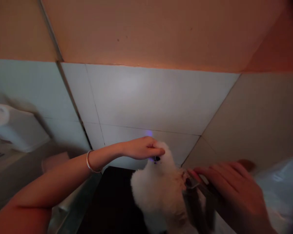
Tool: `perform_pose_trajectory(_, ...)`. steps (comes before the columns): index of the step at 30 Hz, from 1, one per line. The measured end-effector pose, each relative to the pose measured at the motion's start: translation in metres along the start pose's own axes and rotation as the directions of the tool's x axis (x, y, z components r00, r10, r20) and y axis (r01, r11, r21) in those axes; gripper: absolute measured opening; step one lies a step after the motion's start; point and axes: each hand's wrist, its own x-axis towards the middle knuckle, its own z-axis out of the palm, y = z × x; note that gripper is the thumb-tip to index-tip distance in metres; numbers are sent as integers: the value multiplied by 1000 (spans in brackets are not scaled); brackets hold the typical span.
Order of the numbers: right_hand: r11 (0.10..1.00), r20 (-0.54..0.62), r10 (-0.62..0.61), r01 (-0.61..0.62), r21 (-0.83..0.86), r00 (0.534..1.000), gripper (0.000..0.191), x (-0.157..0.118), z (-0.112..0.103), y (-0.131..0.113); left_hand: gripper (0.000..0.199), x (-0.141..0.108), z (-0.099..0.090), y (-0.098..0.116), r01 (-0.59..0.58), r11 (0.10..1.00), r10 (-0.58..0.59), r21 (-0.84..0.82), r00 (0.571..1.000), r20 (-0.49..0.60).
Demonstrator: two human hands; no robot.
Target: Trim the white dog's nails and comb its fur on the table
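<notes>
A white fluffy dog [158,185], with tan, ruffled fur on its right side, is on a black table top [112,201]. My left hand [141,149] reaches in from the left and is closed on the white fur at the upper end of the dog, thumb on top. A dark spot shows just below the thumb. At the dog's right side, my right hand [236,188] grips a tool with a flat grey head, which looks like a grooming brush [194,206]. Motion blurs that hand and the brush, and the brush is against or very near the tan fur.
Behind the table stands a wall with white tiles [146,97] below and orange paint [148,32] above. A white container [21,126] stands on a ledge at the left. Something pale and translucent, like plastic [280,185], is at the far right.
</notes>
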Motion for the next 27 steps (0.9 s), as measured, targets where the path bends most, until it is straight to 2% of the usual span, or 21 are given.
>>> perform_pose_trajectory(1,999,1,-39,39,23,999,5,-1,8,1,31,0,0,0,-3,1000,3,-4,1000,2)
perform_pose_trajectory(4,978,-1,-197,197,70,980,22,-4,34,-1,30,0,1,0,-20,1000,20,7,1000,9)
perform_pose_trajectory(6,960,25,-275,273,55,961,21,-2,48,-7,28,1,2,0,-28,999,28,25,1000,13)
perform_pose_trajectory(11,957,-8,-284,284,50,959,16,6,63,-17,26,3,3,1,-31,999,30,24,999,28)
perform_pose_trajectory(13,964,-24,-245,246,104,969,14,6,64,-20,26,5,3,0,-40,999,39,24,999,26)
perform_pose_trajectory(18,958,36,-13,2,288,999,10,2,62,-30,27,6,2,-3,-32,996,30,78,999,26)
perform_pose_trajectory(23,875,88,122,-149,461,989,13,-1,65,-38,27,3,1,-1,-18,993,15,119,999,29)
perform_pose_trajectory(27,801,222,168,-264,537,961,7,-8,68,-44,26,5,13,-19,-35,978,27,205,999,39)
